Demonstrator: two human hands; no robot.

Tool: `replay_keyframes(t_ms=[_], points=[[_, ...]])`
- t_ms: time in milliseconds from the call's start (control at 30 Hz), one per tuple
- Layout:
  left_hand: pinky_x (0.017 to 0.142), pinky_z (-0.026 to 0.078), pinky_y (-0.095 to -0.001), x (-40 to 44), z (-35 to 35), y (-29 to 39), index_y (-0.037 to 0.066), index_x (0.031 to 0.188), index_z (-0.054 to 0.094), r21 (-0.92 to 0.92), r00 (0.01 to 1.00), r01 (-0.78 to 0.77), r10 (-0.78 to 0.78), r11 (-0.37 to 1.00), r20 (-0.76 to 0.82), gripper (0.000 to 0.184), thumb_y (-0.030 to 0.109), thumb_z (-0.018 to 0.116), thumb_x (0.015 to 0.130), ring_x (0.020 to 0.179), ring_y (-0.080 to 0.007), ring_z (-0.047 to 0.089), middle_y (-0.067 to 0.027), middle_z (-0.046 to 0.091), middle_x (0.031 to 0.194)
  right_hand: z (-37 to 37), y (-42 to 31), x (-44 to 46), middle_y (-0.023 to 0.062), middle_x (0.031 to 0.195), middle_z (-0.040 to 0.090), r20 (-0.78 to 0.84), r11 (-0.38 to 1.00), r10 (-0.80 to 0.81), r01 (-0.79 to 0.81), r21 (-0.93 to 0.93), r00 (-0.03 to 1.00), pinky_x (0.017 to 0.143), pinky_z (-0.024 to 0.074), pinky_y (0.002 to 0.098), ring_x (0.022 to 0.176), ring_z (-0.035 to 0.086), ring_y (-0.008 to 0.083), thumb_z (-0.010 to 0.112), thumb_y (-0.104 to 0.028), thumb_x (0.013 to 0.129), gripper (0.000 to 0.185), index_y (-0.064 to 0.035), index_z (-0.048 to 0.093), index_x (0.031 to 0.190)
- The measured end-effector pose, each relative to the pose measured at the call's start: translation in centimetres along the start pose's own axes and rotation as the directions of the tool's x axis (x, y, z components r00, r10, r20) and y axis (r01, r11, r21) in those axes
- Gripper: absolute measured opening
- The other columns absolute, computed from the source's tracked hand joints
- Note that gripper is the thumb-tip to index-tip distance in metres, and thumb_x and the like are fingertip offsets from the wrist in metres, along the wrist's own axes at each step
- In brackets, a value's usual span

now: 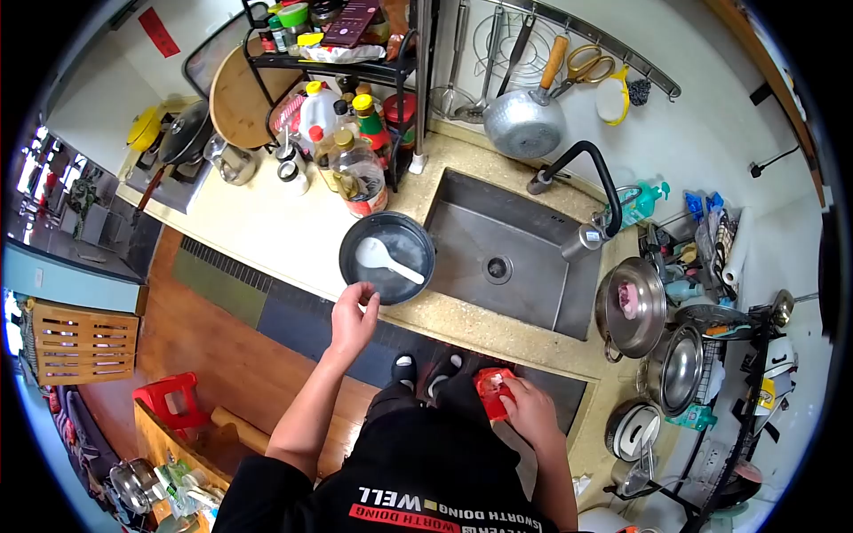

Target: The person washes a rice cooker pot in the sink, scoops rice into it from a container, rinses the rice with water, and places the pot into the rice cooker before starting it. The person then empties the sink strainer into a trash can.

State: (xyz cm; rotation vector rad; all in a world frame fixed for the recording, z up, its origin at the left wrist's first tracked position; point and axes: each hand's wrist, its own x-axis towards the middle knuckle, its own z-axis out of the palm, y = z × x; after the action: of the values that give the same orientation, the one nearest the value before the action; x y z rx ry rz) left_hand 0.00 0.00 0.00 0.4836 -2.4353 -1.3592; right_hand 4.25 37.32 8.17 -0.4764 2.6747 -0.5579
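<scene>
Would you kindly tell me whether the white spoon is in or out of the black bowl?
In: the whole spoon shows inside the bowl.

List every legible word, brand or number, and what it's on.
"WELL": on the black T-shirt, upside down.
"WORTH DOING": twice on that T-shirt, once in a red band.
Too small or blurred to read: red wall strip, yellow-capped bottle, large clear jar.
No numbers or brands legible.

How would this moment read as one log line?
left hand: near bowl | right hand: holding red packet | bowl: white spoon inside
</scene>
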Motion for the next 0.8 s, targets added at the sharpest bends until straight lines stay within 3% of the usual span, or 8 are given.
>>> replay_keyframes(t_ms=[67,100,233,467,600,700,767,800], points=[[0.059,0.049,-0.0278,-1.5,1.3,1.4,-0.001,0.109,0.063,-0.037,0.996,0.027,-0.024,0.999,0.09,0.024,0.01,0.067,0.088,0.073,-0.0134,0.062,-0.0088,0.067,0.089,-1.9,0.0,-0.7,0.0134,0.108,0.067,-0.045,0.999,0.015,-0.016,-0.04,0.999,0.085,0.0517,0.0432,0.096,0.065,0.0341,0.067,-0.022,0.085,0.034,-0.0076,0.062,0.115],[0.064,0.052,-0.0353,3.7,-3.2,0.6,-0.001,0.105,0.064,0.065,0.992,-0.006,-0.002,0.998,0.124,0.02,0.007,0.065,0.086,0.073,-0.0264,0.064,-0.0159,0.064,0.087,2.2,-2.4,5.1,0.0131,0.106,0.067,-0.049,0.993,-0.057,0.062,0.102,0.997,0.084,0.0518,0.0432,0.096,0.065,0.0341,0.066,-0.022,0.085,0.033,-0.0074,0.062,0.114],[0.075,0.053,-0.0464,5.9,3.7,0.6,0.003,0.109,0.066,0.233,0.932,-0.173,0.082,0.957,0.353,0.022,0.011,0.053,0.093,0.087,-0.042,0.065,-0.0247,0.067,0.095,-1.8,2.2,7.7,0.0117,0.102,0.067,-0.023,0.99,-0.141,0.141,0.021,0.99,0.081,0.0517,0.0428,0.094,0.065,0.0331,0.066,-0.021,0.085,0.027,-0.006,0.062,0.108],[0.082,0.05,-0.0496,10.1,9.6,-2.2,0.001,0.098,0.069,0.416,0.895,0.04,-0.218,0.909,0.39,0.034,0.03,0.052,0.095,0.09,-0.0456,0.063,-0.0274,0.066,0.092,-3.5,7.2,15.0,0.0148,0.111,0.066,0.143,0.973,-0.204,0.184,0.141,0.968,0.088,0.0503,0.0455,0.104,0.062,0.0348,0.062,-0.026,0.089,0.032,-0.0086,0.062,0.116],[0.068,0.055,-0.0407,10.7,7.8,1.3,-0.001,0.094,0.07,0.421,0.856,0.271,-0.417,0.866,0.306,0.03,0.026,0.057,0.089,0.072,-0.0339,0.07,-0.0209,0.069,0.08,-2.6,16.4,21.1,0.0158,0.103,0.069,0.372,0.995,-0.061,0.027,0.095,0.926,0.082,0.0516,0.0476,0.096,0.065,0.0374,0.061,-0.03,0.09,0.033,-0.0085,0.065,0.113],[0.052,0.054,-0.0324,9.9,4.1,5.3,-0.005,0.096,0.066,0.252,0.766,0.506,-0.564,0.825,0.309,0.024,0.011,0.051,0.089,0.055,-0.0208,0.067,-0.0142,0.067,0.07,-3.6,21.8,27.2,0.0168,0.091,0.069,0.051,0.945,0.125,-0.103,-0.312,0.991,0.072,0.0536,0.0475,0.086,0.067,0.0353,0.059,-0.019,0.086,0.016,-0.0075,0.067,0.094],[0.047,0.049,-0.0288,8.3,0.0,7.1,-0.002,0.11,0.061,0.141,0.749,0.564,-0.576,0.814,0.327,0.024,0.008,0.047,0.094,0.051,-0.0146,0.059,-0.008,0.061,0.067,-5.2,25.8,34.1,0.0133,0.084,0.064,-0.563,0.987,-0.147,0.158,-0.029,0.813,0.07,0.0508,0.0438,0.079,0.063,0.0315,0.057,-0.011,0.084,0.021,-0.0034,0.065,0.103],[0.044,0.045,-0.0284,7.8,-1.3,8.9,-0.001,0.119,0.056,0.153,0.756,0.557,-0.574,0.816,0.315,0.026,0.007,0.046,0.095,0.049,-0.0131,0.055,-0.0068,0.059,0.067,-6.5,26.0,36.5,0.014,0.09,0.063,-0.536,0.933,-0.334,0.191,-0.305,0.775,0.075,0.0499,0.0424,0.086,0.062,0.0302,0.056,-0.01,0.082,0.03,-0.0011,0.063,0.11]])
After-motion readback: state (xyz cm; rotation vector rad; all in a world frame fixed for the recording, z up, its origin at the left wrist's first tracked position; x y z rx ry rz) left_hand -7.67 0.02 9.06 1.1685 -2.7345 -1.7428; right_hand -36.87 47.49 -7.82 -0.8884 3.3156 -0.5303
